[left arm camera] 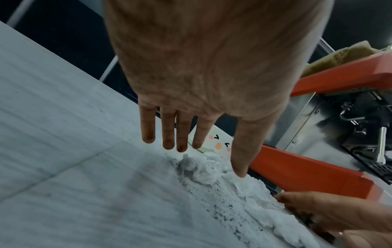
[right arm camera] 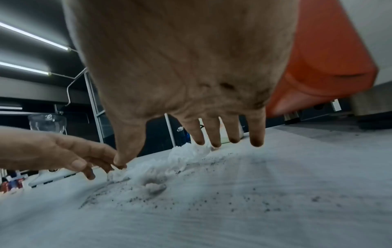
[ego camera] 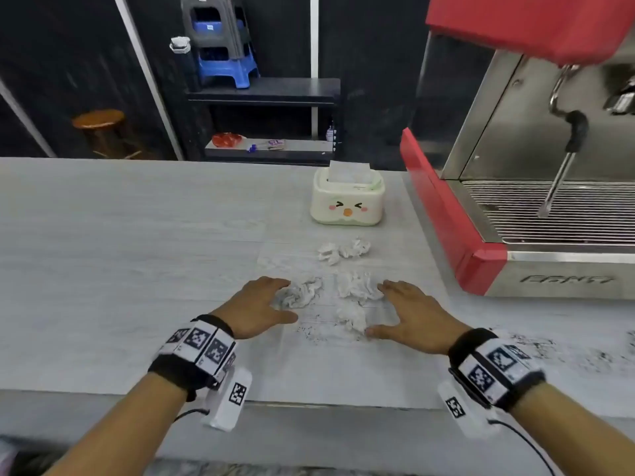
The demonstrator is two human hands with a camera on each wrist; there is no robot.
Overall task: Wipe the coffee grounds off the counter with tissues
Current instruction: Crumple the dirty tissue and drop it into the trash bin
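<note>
The left hand (ego camera: 259, 305) lies spread over the desk (ego camera: 103, 252), fingers straight, its grip slack and holding nothing; its fingertips are at a grey-stained wad (ego camera: 300, 292) of tissue. Just right of that wad lie more crumpled tissues (ego camera: 355, 297), with a cleaner pair (ego camera: 343, 250) behind them, toward the tissue box (ego camera: 347, 201). Loose grounds (ego camera: 311, 333) speckle the desk between the two hands. The right hand (ego camera: 417, 316) is spread likewise, grip slack and empty, fingertips at the right edge of the tissues, thumb near their front. Further right a heavier smear (ego camera: 563, 353) of grounds lies before the espresso machine (ego camera: 536, 214).

The step looks like gathering: both hands bracket the used tissues, seemingly to bunch them together. The wiping seems only partly done. Next, the hands should close inward, sweep the middle specks into the pile, then take a tissue to the right-hand smear.
</note>
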